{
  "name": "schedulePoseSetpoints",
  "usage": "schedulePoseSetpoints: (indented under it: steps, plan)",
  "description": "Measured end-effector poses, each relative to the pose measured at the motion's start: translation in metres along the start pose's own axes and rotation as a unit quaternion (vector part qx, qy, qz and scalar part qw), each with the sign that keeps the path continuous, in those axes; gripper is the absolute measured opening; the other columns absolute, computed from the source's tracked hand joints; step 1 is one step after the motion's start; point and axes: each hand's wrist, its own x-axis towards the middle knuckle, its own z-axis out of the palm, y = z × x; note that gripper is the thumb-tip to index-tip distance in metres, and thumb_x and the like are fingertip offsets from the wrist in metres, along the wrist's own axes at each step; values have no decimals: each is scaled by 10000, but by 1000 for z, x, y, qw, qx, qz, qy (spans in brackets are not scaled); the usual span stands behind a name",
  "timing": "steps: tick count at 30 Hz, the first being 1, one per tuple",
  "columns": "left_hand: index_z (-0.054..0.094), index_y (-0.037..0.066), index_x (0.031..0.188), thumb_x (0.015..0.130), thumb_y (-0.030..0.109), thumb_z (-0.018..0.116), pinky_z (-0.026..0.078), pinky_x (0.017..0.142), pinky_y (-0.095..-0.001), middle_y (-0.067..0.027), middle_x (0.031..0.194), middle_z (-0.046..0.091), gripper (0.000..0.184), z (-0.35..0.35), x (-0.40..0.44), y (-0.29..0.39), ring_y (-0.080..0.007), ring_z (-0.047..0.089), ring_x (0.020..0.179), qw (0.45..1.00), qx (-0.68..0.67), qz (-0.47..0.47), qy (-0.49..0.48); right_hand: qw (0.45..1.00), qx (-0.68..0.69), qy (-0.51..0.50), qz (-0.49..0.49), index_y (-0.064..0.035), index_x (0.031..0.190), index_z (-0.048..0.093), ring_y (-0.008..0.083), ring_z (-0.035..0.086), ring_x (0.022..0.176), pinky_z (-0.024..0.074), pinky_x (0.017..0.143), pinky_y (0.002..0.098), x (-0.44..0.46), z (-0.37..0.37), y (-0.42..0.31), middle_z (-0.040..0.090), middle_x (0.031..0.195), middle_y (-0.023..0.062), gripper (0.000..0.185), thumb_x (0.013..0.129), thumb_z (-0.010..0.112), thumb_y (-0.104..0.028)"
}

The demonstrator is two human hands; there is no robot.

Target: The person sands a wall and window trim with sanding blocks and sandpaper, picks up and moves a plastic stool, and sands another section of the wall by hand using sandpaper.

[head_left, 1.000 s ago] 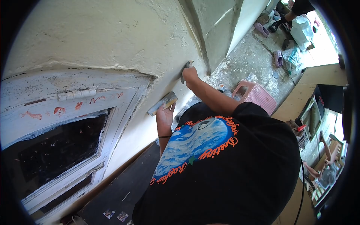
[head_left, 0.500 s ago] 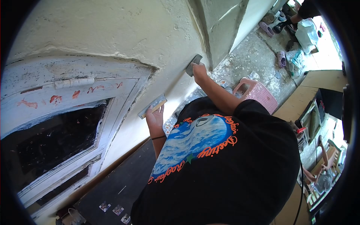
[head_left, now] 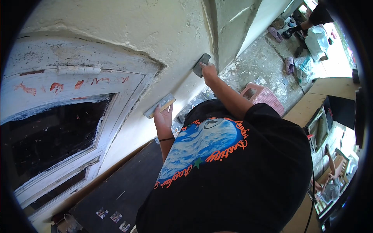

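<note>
My left hand point(head_left: 163, 121) is closed round a wide putty blade point(head_left: 160, 106) with a pale wooden strip along one edge, held close to the cream wall point(head_left: 176, 58). Further up, my right hand point(head_left: 209, 72) grips a grey putty knife point(head_left: 201, 65). Its broad blade lies at the wall beside a vertical ridge; whether it touches is hard to tell. The fingers of my right hand are partly hidden behind the wrist and handle. Between the two tools runs a shadow on the wall.
A white door frame point(head_left: 128, 87) with dark glass and red smears stands left. Below it is a dark surface point(head_left: 128, 182) with several small cards. A pink plastic stool or basket point(head_left: 264, 97), shoes point(head_left: 289, 65) and bags point(head_left: 316, 42) sit right. Other people appear at the right edge.
My right hand and putty knife have shifted slightly, with the blade turned a little more toward view. The left blade has moved slightly up. The camera view has tilted a little.
</note>
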Motion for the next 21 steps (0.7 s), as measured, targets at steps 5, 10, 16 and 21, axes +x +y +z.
schedulePoseSetpoints:
  steps: [5, 10, 16, 21]
  plan:
    - [290, 15, 1189, 843, 91, 353, 300, 960, -480, -159, 1240, 346, 360, 8, 1, 3, -313, 354, 1159, 999, 9, 8, -38, 1000, -23, -2, -1, 26, 929, 544, 191, 544, 733, 429, 613, 301, -5, 10, -11, 560, 834, 102, 200, 774, 449, -54]
    - [294, 16, 1184, 842, 88, 357, 306, 955, -481, -170, 1229, 356, 355, 4, 11, -1, -314, 364, 1151, 998, 13, -24, -63, 994, -91, 42, 37, 71, 1001, 502, 271, 565, 833, 445, 636, 326, 13, 23, -3, 555, 921, 191, 319, 709, 414, -23]
    - [294, 27, 1189, 839, 96, 371, 325, 939, -478, -167, 1221, 369, 365, 3, 8, -7, -310, 387, 1130, 998, 0, -20, -64, 975, -200, 99, 8, 73, 1070, 444, 280, 577, 786, 466, 593, 338, 28, 25, -9, 553, 919, 209, 368, 717, 416, -24]
    - [294, 26, 1187, 842, 97, 369, 324, 940, -479, -167, 1228, 359, 361, -1, 6, -3, -306, 373, 1139, 998, 1, -18, -61, 988, -133, 78, -4, 79, 1058, 436, 277, 579, 696, 456, 496, 342, -11, 42, -49, 553, 876, 213, 348, 730, 411, -31]
